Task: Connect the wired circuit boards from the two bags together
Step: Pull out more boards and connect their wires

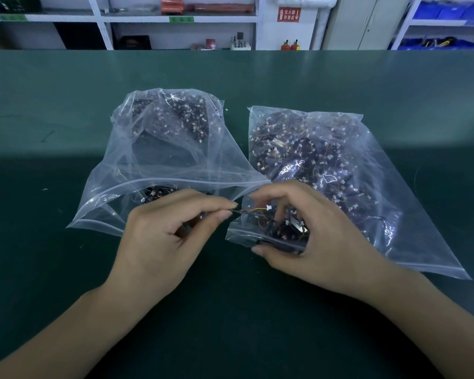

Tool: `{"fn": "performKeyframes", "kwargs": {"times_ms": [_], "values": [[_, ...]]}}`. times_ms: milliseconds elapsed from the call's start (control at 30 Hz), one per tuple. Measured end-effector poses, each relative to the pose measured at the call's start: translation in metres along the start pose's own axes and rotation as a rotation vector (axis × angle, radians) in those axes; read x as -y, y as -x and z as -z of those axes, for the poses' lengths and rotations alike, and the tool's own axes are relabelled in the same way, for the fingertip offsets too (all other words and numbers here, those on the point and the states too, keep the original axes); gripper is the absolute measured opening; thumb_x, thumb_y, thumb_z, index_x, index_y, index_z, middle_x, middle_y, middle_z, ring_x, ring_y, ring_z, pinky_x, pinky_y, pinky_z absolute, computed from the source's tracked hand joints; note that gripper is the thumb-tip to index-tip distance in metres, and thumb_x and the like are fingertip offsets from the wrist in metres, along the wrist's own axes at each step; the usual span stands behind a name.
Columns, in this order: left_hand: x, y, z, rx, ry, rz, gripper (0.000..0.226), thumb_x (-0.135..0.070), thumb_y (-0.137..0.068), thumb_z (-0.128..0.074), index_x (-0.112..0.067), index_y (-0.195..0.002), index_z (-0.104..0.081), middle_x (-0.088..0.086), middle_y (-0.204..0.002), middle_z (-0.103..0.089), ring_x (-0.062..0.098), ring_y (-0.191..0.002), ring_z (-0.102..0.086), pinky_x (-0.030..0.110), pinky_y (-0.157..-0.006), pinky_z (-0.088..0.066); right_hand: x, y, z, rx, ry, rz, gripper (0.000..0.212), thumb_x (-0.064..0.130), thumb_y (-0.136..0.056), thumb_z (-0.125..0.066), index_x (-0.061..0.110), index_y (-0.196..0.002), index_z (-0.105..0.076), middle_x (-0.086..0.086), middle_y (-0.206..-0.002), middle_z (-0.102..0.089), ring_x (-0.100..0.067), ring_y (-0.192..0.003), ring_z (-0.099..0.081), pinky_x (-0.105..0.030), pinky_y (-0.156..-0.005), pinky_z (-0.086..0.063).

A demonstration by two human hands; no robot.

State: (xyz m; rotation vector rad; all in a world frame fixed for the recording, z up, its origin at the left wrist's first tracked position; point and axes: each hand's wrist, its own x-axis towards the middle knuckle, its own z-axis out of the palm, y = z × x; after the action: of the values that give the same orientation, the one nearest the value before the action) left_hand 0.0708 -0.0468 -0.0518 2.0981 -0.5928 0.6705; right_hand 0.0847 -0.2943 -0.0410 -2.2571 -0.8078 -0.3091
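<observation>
Head view: left hand (159, 236) pinches wire (253, 209); right hand (304, 236) grips bag (326, 170).

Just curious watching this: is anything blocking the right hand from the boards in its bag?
Nothing visible. The right bag is open at its mouth, and the right hand already reaches among the boards there. The left hand pinches a wire.

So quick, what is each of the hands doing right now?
Left hand: pinching the wires of a circuit board between thumb and forefinger.
Right hand: fingers curled into the right bag, gripping boards at its mouth.
</observation>
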Motion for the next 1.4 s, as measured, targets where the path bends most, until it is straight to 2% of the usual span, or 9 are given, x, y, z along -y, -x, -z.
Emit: {"fn": "performKeyframes", "kwargs": {"times_ms": [133, 300, 533, 667, 800, 967, 1100, 1233, 1400], "values": [[0.002, 0.0, 0.001, 0.027, -0.002, -0.007, 0.015, -0.025, -0.104, -0.068, -0.021, -0.111, -0.081, -0.013, -0.095, -0.075, 0.017, -0.071, -0.068, 0.028, -0.06, -0.05, -0.004, -0.001, 0.004, 0.066, 0.091, -0.003, 0.064, 0.015, -0.076, -0.08, 0.041, -0.129, -0.055, 0.023, -0.112, -0.057, -0.01, -0.101, -0.06, -0.028, -0.102, -0.044], [0.002, 0.0, 0.0, 0.047, -0.006, -0.062, 0.014, -0.016, -0.1, -0.072, -0.016, -0.108, -0.083, -0.008, -0.096, -0.074, 0.02, -0.08, -0.07, 0.026, -0.064, -0.051, -0.007, -0.003, 0.008, -0.091, 0.05, 0.026, 0.043, 0.004, -0.081, -0.074, 0.03, -0.114, -0.068, 0.015, -0.093, -0.064, -0.015, -0.082, -0.063, -0.03, -0.074, -0.053], [0.001, 0.001, -0.003, 0.079, 0.012, -0.115, 0.009, -0.013, -0.094, -0.078, -0.012, -0.101, -0.083, -0.007, -0.093, -0.073, 0.014, -0.075, -0.068, 0.02, -0.064, -0.051, -0.005, 0.0, 0.001, -0.136, 0.025, 0.021, 0.045, -0.001, -0.082, -0.078, 0.029, -0.116, -0.07, 0.015, -0.095, -0.065, -0.016, -0.079, -0.061, -0.033, -0.067, -0.053], [0.002, -0.001, -0.005, 0.08, -0.126, -0.2, 0.006, -0.017, -0.097, -0.079, -0.013, -0.097, -0.085, -0.007, -0.093, -0.073, 0.01, -0.077, -0.069, 0.029, -0.064, -0.056, -0.004, 0.001, 0.0, -0.148, 0.02, 0.064, 0.045, -0.003, -0.08, -0.077, 0.025, -0.115, -0.071, 0.014, -0.096, -0.065, -0.016, -0.08, -0.062, -0.028, -0.068, -0.051], [-0.003, -0.003, -0.012, 0.07, -0.396, -0.291, 0.01, -0.016, -0.096, -0.079, -0.022, -0.088, -0.084, -0.004, -0.08, -0.064, 0.012, -0.066, -0.059, 0.035, -0.048, -0.049, -0.003, 0.001, -0.001, -0.163, 0.028, 0.099, 0.042, -0.006, -0.08, -0.077, 0.019, -0.113, -0.073, 0.01, -0.096, -0.065, -0.015, -0.08, -0.061, -0.024, -0.071, -0.051], [-0.004, -0.002, -0.015, 0.178, -0.575, -0.351, 0.016, -0.031, -0.104, -0.069, -0.029, -0.097, -0.083, -0.005, -0.069, -0.051, 0.017, -0.058, -0.056, 0.033, -0.042, -0.044, -0.002, 0.002, -0.003, -0.154, 0.016, 0.108, 0.041, -0.008, -0.08, -0.075, 0.017, -0.113, -0.074, 0.011, -0.096, -0.064, -0.01, -0.081, -0.059, -0.019, -0.075, -0.049], [-0.007, 0.001, -0.018, 0.239, -0.57, -0.286, 0.03, -0.039, -0.109, -0.053, -0.034, -0.106, -0.082, -0.01, -0.065, -0.056, 0.012, -0.056, -0.06, 0.024, -0.047, -0.035, 0.0, 0.002, -0.003, -0.13, 0.014, 0.093, 0.039, -0.005, -0.08, -0.072, 0.018, -0.112, -0.074, 0.013, -0.096, -0.064, -0.009, -0.081, -0.059, -0.018, -0.075, -0.048], [-0.003, 0.002, -0.013, 0.112, -0.234, -0.111, 0.017, -0.032, -0.103, -0.065, -0.031, -0.099, -0.082, -0.021, -0.07, -0.061, -0.001, -0.062, -0.058, 0.029, -0.055, -0.051, 0.0, 0.002, -0.002, -0.113, 0.018, 0.055, 0.033, 0.004, -0.08, -0.068, 0.022, -0.108, -0.074, 0.016, -0.093, -0.061, -0.014, -0.08, -0.06, -0.028, -0.07, -0.052], [0.007, -0.003, 0.006, 0.011, -0.478, 0.028, 0.026, -0.038, -0.102, -0.058, -0.028, -0.078, -0.062, -0.013, -0.063, -0.049, 0.01, -0.056, -0.046, 0.023, -0.051, -0.034, -0.001, 0.002, -0.004, -0.057, 0.056, 0.033, 0.03, 0.01, -0.078, -0.066, 0.024, -0.104, -0.073, 0.016, -0.09, -0.057, -0.011, -0.075, -0.056, -0.03, -0.066, -0.051]]}}
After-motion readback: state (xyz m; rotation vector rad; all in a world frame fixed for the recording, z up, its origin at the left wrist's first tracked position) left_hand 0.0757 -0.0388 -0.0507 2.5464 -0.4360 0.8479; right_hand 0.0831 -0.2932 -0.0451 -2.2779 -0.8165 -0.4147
